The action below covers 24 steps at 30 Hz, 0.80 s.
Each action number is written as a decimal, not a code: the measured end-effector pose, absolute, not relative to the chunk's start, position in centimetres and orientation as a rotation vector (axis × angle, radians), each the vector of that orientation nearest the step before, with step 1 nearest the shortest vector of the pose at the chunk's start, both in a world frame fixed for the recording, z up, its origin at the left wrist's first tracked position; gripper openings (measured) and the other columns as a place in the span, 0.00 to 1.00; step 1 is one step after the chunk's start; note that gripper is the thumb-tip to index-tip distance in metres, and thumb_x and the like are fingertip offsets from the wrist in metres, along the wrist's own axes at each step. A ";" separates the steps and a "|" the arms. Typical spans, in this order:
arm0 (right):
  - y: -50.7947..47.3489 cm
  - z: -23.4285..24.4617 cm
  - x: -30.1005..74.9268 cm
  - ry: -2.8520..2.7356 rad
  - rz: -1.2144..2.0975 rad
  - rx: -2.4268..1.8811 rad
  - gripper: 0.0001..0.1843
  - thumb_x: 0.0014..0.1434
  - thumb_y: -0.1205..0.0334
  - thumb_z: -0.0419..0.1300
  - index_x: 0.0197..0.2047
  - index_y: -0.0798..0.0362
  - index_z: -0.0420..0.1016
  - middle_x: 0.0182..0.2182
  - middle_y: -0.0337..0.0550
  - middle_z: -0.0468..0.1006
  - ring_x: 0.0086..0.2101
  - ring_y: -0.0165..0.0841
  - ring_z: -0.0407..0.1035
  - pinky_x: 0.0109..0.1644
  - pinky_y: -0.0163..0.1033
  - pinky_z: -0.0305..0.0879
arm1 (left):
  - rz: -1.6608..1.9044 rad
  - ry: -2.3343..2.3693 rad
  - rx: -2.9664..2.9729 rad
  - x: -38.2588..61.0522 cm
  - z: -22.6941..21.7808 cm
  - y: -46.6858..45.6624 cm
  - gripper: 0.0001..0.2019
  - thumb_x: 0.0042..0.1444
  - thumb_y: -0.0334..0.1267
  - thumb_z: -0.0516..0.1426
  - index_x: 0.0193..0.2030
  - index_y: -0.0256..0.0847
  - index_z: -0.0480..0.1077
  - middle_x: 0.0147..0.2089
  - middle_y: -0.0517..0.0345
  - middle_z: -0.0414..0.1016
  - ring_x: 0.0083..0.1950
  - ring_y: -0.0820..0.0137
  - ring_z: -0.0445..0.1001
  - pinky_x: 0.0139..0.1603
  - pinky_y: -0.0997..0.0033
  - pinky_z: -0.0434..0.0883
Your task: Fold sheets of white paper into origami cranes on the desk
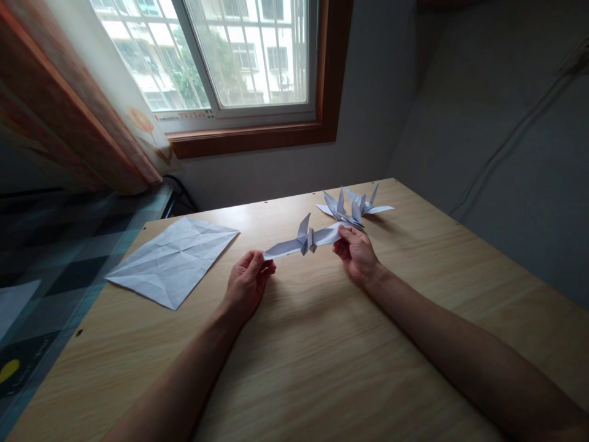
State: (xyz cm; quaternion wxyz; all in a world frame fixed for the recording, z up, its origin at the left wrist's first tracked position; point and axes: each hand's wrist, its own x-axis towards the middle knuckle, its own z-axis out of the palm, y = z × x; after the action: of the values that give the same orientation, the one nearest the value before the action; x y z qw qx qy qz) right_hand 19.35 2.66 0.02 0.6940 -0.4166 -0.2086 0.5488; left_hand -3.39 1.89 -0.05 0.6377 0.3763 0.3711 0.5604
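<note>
A white origami crane [309, 239] is stretched between my two hands, just above the table. My left hand [251, 276] pinches the tip of its left wing between thumb and fingers. At the other end, my right hand [356, 252] is closed on the tip of the right wing. The crane's wings are spread wide, and one folded point rises from its middle. Right behind my right hand stand several finished white paper cranes [343, 209], grouped close together. To the left of my left hand lies an unfolded sheet of creased white paper [177, 261].
The light wooden table [294, 368] has its far edge near the wall below a window [257, 55]. On the left, an orange curtain [59, 92] hangs over a surface with a checked cloth [92, 245]. A cable [501, 138] runs down the right wall.
</note>
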 end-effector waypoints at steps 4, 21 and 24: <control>2.8 -0.4 19.6 -0.490 1.171 -0.962 0.19 0.40 0.56 0.74 0.26 0.54 0.68 0.17 0.31 0.71 0.17 0.22 0.65 0.19 0.25 0.65 | 1.300 0.866 0.872 -3.0 0.0 1.7 0.21 0.39 0.47 0.71 0.30 0.37 0.68 0.27 0.63 0.72 0.28 0.78 0.70 0.32 0.79 0.68; 4.4 -2.6 21.7 -0.589 0.779 -1.090 0.19 0.40 0.63 0.68 0.36 0.52 0.68 0.35 0.37 0.73 0.28 0.27 0.73 0.34 0.34 0.73 | 1.271 0.900 1.115 -2.9 -0.1 1.1 0.13 0.50 0.45 0.64 0.30 0.37 0.69 0.29 0.60 0.71 0.29 0.76 0.68 0.32 0.77 0.65; 4.3 -2.8 21.7 -0.657 0.680 -1.133 0.22 0.42 0.60 0.68 0.41 0.51 0.67 0.44 0.39 0.70 0.30 0.26 0.69 0.32 0.33 0.70 | 1.292 0.980 1.295 -2.8 0.1 0.8 0.13 0.52 0.46 0.62 0.32 0.38 0.69 0.30 0.59 0.71 0.30 0.73 0.69 0.34 0.74 0.66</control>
State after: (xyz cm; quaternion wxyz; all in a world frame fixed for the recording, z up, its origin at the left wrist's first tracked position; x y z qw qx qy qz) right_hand 21.71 4.27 -2.83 0.7400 -0.5164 -0.2994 0.3100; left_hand -2.78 0.77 0.11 0.5083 0.5373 0.4068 0.5362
